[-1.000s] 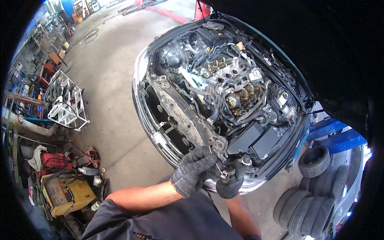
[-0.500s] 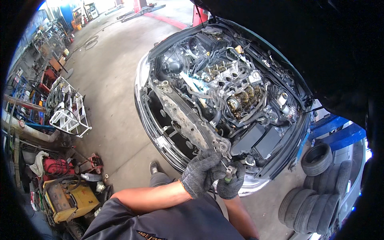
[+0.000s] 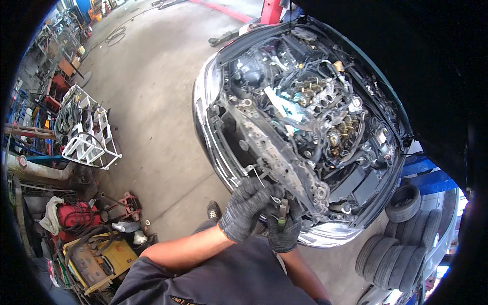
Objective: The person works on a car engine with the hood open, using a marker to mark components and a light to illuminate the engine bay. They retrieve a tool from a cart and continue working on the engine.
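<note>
Left hand (image 3: 242, 209) pinches rod (image 3: 260, 177), right hand (image 3: 284, 234) curled round small part (image 3: 283, 208); slack grip could drop either into car (image 3: 285, 158).

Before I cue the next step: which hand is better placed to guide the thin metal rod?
Probably the left hand: it holds the thin metal rod, while the right hand is occupied with the small dark part.
</note>
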The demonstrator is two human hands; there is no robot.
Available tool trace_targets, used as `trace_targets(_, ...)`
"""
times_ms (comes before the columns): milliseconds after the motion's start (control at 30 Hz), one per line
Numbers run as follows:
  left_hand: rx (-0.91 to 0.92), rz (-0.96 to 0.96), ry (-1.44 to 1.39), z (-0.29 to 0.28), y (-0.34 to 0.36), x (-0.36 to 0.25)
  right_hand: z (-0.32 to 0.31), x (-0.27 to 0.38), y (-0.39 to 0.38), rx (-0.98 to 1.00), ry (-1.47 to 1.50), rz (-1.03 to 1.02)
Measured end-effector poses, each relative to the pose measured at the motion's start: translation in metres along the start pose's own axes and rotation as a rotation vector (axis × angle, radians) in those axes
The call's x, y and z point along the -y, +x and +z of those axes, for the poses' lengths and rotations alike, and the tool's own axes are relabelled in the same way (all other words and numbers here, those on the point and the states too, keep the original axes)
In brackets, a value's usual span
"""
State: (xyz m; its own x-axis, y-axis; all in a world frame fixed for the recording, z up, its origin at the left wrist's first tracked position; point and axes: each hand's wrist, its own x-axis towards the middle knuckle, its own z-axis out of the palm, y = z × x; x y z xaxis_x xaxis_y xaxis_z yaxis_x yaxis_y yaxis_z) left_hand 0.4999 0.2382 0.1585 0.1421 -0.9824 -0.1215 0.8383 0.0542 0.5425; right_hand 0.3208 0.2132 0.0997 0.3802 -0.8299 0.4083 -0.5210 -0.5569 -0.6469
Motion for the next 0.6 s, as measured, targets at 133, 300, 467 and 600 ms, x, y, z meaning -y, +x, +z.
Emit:
trace_targets(133,-0.100,-0.099,0.061,-0.060,0.004,-0.067,0.028,0.026,-0.007,0.167,0.013,0.081)
trace_targets(300,0.014,-0.179,0.131,-0.104,0.007,-0.103,0.044,0.041,0.004,0.321,0.049,0.227)
trace_targets(467,-0.082,-0.400,0.342,-0.115,0.015,-0.120,0.045,0.043,0.044,0.528,0.157,0.324)
trace_targets(600,-0.134,-0.431,0.426,-0.119,0.027,-0.135,0.048,0.041,0.080,0.691,0.095,0.360)
